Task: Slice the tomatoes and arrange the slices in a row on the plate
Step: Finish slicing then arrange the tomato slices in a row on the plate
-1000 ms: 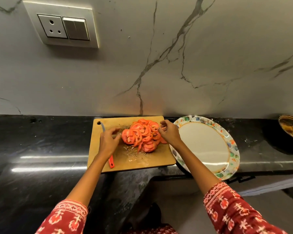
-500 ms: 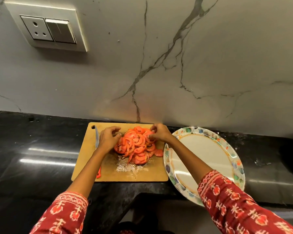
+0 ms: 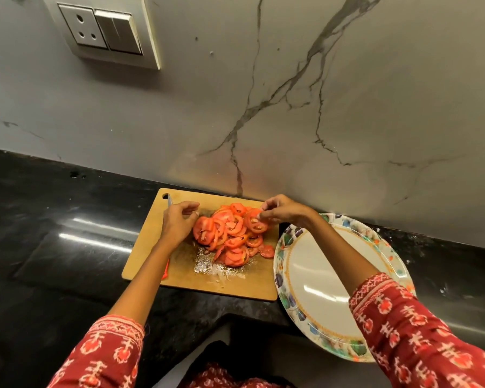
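Board: a wooden cutting board lay on the black table, its far edge close to the marble wall; a hanging hole sat at its 11 o'clock corner.
Slices: the tomato slices were heaped in a loose red pile on the board's far right part, around 1 o'clock from its middle; a few strays lay at the pile's 4 o'clock edge, near the plate.
Juice: a wet patch with seeds glistened on the board at 6 o'clock from the pile.
Plate: a white plate with a flowered rim sat on the table just right of the board, at 3 o'clock; its near edge hung past the table's edge, and the white middle was bare.
Left hand: it rested at the pile's 9 o'clock side, fingers loosely curled toward the slices; I could not tell whether they gripped any.
Right hand: it was at the pile's 2 o'clock edge, fingertips pinched together on one slice at the top of the heap.
Knife: a red handle poked out beneath the left forearm, and a bit of blade showed near the hole; the rest was hidden.
Sleeves: red patterned cloth covered both arms to mid-forearm.
Socket: a switch plate was on the wall at 11 o'clock.
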